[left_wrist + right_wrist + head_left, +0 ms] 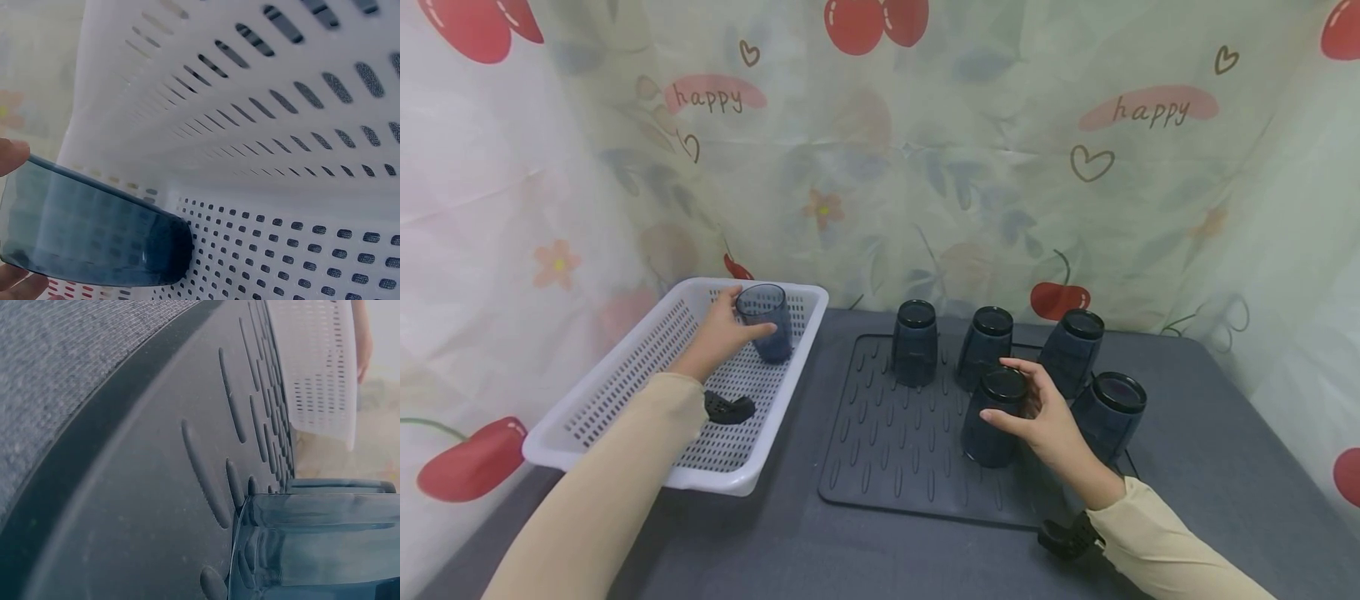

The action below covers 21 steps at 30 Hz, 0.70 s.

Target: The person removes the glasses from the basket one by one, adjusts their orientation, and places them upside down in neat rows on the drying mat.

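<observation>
In the head view, my left hand (713, 335) reaches into the white basket (808, 333) and grips an upright blue-tinted drinking glass (775, 337) near its rim. The left wrist view shows that glass (100, 231) tilted across the frame, its base near the perforated floor. My right hand (1051, 425) holds an upside-down glass (988, 433) on the dark drying mat (887, 467), thumb in front and fingers behind its raised base. In the right wrist view this glass (325, 550) fills the lower right; no right-hand fingers show there.
Upside-down glasses stand on the mat: one at its back left (915, 346), another glass (985, 346) beside it, and two glasses (1071, 354) (1108, 417) to the right of my hand. A patterned curtain (880, 167) hangs behind the grey table (737, 542).
</observation>
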{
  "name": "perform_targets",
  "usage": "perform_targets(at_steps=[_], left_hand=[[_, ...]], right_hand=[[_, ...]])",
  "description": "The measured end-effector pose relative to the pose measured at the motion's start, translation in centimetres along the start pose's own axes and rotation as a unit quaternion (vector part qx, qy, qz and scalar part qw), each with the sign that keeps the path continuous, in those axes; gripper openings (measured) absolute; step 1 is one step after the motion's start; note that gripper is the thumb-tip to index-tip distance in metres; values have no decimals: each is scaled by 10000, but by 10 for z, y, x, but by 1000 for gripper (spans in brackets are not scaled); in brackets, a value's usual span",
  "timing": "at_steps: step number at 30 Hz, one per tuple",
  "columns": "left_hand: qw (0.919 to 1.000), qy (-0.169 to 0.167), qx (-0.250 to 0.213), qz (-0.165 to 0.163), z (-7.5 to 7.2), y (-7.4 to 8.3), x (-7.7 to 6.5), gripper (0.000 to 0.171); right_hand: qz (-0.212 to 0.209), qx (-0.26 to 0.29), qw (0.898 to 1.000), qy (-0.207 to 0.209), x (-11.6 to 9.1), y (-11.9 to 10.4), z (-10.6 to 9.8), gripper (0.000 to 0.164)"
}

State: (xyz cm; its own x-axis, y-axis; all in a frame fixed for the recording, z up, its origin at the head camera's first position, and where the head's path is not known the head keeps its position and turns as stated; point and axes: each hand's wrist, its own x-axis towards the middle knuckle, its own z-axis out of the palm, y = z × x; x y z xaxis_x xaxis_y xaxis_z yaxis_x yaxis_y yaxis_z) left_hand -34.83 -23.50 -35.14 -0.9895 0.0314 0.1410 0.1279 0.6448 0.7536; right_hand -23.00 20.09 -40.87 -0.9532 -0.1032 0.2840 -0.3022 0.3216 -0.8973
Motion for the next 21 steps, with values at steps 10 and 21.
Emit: perform_targets(at_steps=[10, 21], left_hand=[[9999, -29, -123, 38, 2, 1, 2, 97], [9999, -32, -146, -69, 2, -4, 11, 93]], right_hand=[[4, 15, 10000, -23, 0, -1, -1, 74], [56, -49, 9999, -68, 0, -2, -2, 73]])
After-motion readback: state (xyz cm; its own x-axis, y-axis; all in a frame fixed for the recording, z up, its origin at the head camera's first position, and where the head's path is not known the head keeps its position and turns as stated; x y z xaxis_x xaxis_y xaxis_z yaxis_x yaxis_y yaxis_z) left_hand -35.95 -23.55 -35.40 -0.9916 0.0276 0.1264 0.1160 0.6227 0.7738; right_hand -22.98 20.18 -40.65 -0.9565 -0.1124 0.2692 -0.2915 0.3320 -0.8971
